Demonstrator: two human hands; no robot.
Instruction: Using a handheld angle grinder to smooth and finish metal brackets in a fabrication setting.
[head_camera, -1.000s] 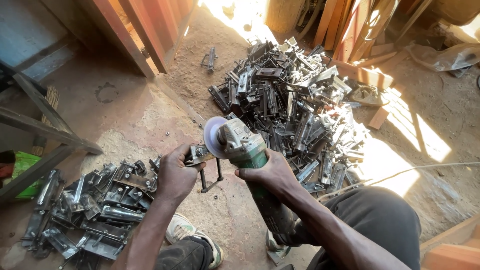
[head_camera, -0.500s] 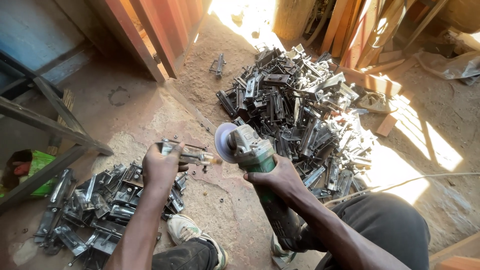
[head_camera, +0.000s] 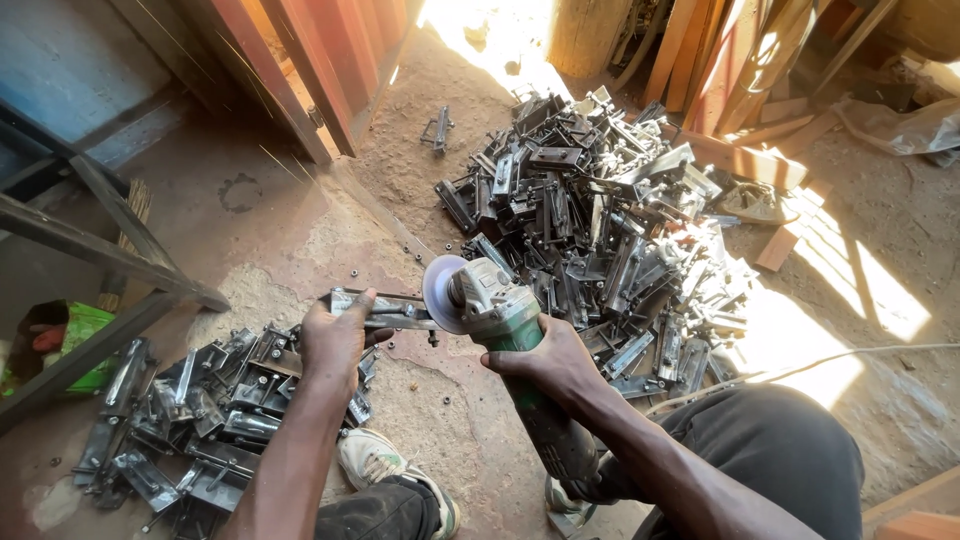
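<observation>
Left hand (head_camera: 335, 340) clamps 1 flat metal bracket (head_camera: 385, 310): rigid, looks heavy for size, sharp-edged, likely hot near disc; grip far end. Right hand (head_camera: 545, 360) wraps 1 green angle grinder (head_camera: 490, 305), disc touching bracket just right of left hand. 2 bracket piles: large (head_camera: 600, 220) beyond right hand, smaller (head_camera: 190, 410) below-left of left hand; too many to count.

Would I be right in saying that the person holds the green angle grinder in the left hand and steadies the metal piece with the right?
Not quite: the hands are swapped. In the head view, the right hand holds the green angle grinder, and the left hand steadies the metal piece against the disc.
</observation>
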